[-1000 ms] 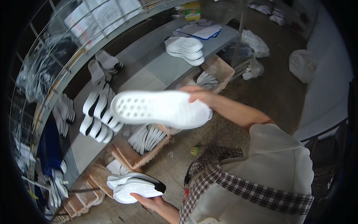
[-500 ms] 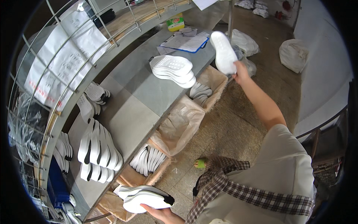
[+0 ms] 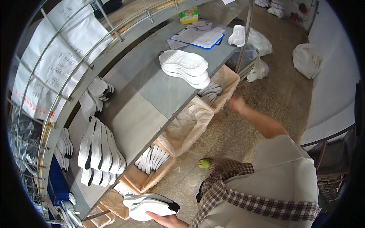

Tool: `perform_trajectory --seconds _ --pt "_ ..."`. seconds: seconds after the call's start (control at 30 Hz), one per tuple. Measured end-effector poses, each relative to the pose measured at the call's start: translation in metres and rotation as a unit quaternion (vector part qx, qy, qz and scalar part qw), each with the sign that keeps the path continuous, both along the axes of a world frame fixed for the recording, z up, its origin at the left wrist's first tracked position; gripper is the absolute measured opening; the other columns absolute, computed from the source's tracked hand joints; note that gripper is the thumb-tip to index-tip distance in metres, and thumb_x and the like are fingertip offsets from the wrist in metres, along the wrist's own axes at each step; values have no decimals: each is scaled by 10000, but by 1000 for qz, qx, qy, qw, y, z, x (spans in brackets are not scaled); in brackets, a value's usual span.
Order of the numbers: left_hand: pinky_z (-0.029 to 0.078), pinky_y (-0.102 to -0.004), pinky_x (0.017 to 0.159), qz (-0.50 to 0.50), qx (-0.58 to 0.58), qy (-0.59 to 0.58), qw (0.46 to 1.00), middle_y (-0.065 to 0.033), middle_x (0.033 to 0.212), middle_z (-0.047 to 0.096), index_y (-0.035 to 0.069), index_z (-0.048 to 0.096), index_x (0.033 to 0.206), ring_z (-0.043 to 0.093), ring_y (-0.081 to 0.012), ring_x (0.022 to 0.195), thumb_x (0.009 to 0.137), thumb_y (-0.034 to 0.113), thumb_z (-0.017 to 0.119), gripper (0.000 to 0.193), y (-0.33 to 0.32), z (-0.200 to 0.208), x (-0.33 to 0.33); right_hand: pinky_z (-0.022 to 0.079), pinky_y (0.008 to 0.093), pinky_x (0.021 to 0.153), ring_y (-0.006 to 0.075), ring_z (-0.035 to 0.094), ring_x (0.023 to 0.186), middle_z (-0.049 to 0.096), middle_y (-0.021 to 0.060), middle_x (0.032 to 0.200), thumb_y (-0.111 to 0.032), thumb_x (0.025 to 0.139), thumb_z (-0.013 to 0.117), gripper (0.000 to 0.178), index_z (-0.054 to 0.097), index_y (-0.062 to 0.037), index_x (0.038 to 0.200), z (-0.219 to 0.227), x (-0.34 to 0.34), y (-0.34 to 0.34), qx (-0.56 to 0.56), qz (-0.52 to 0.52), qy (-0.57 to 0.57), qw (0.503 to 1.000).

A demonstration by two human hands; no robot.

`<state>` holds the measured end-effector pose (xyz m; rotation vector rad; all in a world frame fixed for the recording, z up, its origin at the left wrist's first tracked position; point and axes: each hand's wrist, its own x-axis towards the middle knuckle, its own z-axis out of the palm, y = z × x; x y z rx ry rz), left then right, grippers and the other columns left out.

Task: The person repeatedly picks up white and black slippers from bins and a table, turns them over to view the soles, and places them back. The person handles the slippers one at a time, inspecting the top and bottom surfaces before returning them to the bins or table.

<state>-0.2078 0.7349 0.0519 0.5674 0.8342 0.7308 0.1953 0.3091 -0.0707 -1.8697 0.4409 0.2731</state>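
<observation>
At the lower edge, my left hand [image 3: 167, 220] is closed around a couple of white shoe soles [image 3: 152, 205] with a black patch at one end. My right hand [image 3: 237, 104] is beside the far lined basket, blurred, with no sole visible in it. A single white sole [image 3: 237, 36] is at the table's far end by the metal post; whether it rests there or is in the air I cannot tell. A short stack of white soles [image 3: 184, 66] lies on the grey table [image 3: 140, 98]. More black-and-white soles [image 3: 100, 148] stand in rows at the left.
Cloth-lined baskets [image 3: 186, 129] hang along the table's edge, some holding soles. A blue clipboard with papers [image 3: 199, 38] and a yellow-green container [image 3: 189, 16] are at the back. A wire rack [image 3: 57, 95] curves along the left. White sacks [image 3: 307, 60] stand on the floor.
The right hand has let go of the white sole and drawn back toward me. That sole is now farther off, by the post. The left hand keeps its soles.
</observation>
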Motion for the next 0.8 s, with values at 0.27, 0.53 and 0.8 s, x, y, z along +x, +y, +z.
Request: perform_trajectory --seconds 0.27,0.53,0.8 --pt "404 -419 988 15 0 -80 997 -82 1297 523 78 433 1330 510 -277 1163 958 451 414 527 3 0 -33 411 370 514 281 497 555 536 179 628 -133 754 565 147 590 8 720 7 -243 203 59 909 -178 372" --pt "392 -456 1019 69 -9 -114 991 -99 1322 510 64 416 1341 499 -293 1191 944 463 437 563 3 5 -91 414 444 578 277 557 597 587 213 667 -142 721 511 182 587 22 748 -9 -333 281 54 918 -46 390" --pt "434 -421 950 154 13 -167 974 -135 1278 498 -21 367 1323 518 -280 1141 996 361 369 502 1 14 -154 445 441 840 367 594 970 619 254 1078 -215 844 474 368 624 52 1047 -25 -377 299 -248 929 16 273"
